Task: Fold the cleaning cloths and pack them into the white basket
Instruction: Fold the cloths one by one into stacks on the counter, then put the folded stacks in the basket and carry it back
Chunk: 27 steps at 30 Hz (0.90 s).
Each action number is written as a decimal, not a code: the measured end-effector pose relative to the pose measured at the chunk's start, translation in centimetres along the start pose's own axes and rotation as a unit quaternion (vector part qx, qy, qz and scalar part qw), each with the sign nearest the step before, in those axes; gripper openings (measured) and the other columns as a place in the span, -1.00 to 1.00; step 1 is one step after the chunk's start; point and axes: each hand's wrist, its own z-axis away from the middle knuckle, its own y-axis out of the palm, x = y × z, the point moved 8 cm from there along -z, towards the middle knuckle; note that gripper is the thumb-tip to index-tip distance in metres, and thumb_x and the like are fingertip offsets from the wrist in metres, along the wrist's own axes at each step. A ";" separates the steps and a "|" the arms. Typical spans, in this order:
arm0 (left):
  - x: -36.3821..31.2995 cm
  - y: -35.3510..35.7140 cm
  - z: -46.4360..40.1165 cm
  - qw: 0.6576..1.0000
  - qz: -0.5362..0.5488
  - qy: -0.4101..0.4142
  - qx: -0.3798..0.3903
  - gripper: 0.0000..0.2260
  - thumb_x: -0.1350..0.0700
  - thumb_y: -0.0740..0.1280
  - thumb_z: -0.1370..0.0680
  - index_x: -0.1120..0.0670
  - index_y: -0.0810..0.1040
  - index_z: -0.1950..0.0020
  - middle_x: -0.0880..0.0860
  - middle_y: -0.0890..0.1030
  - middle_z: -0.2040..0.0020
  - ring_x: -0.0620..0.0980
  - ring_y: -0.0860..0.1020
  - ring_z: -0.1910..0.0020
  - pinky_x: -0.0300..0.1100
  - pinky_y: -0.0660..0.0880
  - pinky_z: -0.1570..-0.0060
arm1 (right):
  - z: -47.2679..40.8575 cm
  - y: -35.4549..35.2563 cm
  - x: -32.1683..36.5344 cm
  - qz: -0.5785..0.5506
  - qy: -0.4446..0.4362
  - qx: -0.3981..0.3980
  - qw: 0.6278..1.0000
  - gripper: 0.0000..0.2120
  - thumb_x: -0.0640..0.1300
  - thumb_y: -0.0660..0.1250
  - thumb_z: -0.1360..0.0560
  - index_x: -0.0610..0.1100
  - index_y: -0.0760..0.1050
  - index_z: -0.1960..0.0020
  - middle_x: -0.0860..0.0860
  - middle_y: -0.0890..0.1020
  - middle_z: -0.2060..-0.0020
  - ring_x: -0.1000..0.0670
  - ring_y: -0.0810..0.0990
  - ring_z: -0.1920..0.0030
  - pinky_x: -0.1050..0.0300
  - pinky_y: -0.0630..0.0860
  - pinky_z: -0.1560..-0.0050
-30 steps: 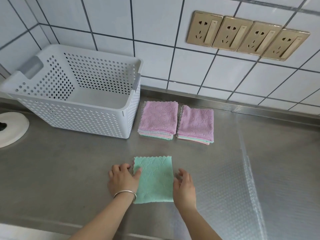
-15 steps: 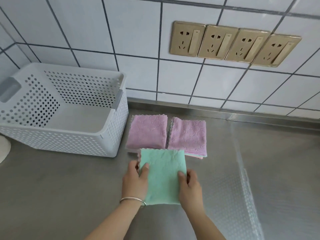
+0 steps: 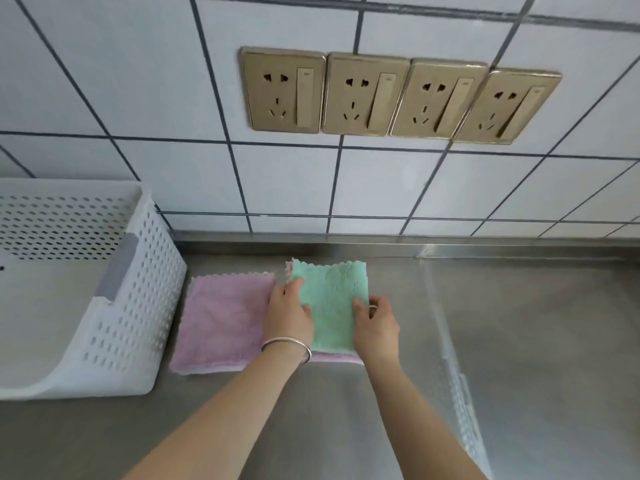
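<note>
Far left, white basket (image 3: pixel 114 306): it stood against the tiled wall, open side up, with no cloth that I could see inside; I judged packing had not begun.
Left pile (image 3: pixel 225 323): pink cloths lay folded flat just beside the basket, probably staged there for a short carry.
Left hand (image 3: pixel 289 315): a bangle (image 3: pixel 287 344) sat at the wrist; my thumb lay on top of the green cloth (image 3: pixel 330 306) and the fingers curled round its left edge, pinching it.
Green cloth: folded, it was over the right pile (image 3: pixel 341 359), of which only a pink strip showed below; I held it by both sides, I think, to keep the fold square as it went down.
Right hand (image 3: pixel 375 325): thumb on the cloth's right edge, fingers curled beneath, clamped on it.
Counter (image 3: pixel 519 341): brushed steel with a raised back lip; a clear dimpled sheet (image 3: pixel 460 386) lay to the right.
Wall: white tiles with dark grout, four gold sockets (image 3: pixel 398 95) in a row above.
</note>
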 end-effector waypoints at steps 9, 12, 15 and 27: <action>0.3 1.9 0.6 1.000 0.000 0.006 0.011 -0.56 0.28 0.21 -0.53 0.06 0.29 -0.41 0.15 0.34 -0.31 0.14 0.38 -0.26 -0.03 0.38 -0.28 | -0.6 0.0 -1.8 0.071 -0.003 -0.033 0.997 -0.76 -0.10 0.11 -0.60 -0.18 0.36 -0.21 -0.08 0.52 0.15 -0.15 0.54 0.11 0.03 0.48 0.13; 0.5 1.9 0.7 1.000 -0.021 -0.009 0.010 -0.55 0.25 0.21 -0.54 0.02 0.27 -0.41 0.12 0.32 -0.35 0.14 0.30 -0.31 -0.02 0.33 -0.31 | -0.6 0.4 -1.7 0.114 0.004 -0.029 0.993 -0.74 -0.11 0.09 -0.60 -0.19 0.32 -0.24 -0.15 0.55 0.03 -0.20 0.54 0.02 -0.02 0.47 0.07; 0.6 2.4 0.8 0.999 -0.002 -0.030 0.019 -0.51 0.28 0.19 -0.51 0.00 0.23 -0.42 0.13 0.21 -0.41 0.16 0.25 -0.36 -0.01 0.29 -0.35 | -1.0 0.3 -1.7 0.158 -0.011 -0.043 0.987 -0.69 -0.20 0.15 -0.55 -0.21 0.29 -0.28 -0.16 0.43 -0.22 -0.19 0.42 -0.20 -0.04 0.37 -0.15; 2.0 3.6 1.6 0.944 0.153 -0.245 0.160 -0.51 0.12 0.33 -0.46 0.22 0.28 -0.33 0.07 0.45 0.02 0.05 0.42 0.10 -0.20 0.32 0.08 | -2.3 1.4 -5.1 0.027 0.158 0.143 0.977 -0.35 0.25 0.24 -0.45 -0.25 0.41 -0.30 -0.18 0.52 -0.23 -0.16 0.51 -0.19 -0.02 0.41 -0.27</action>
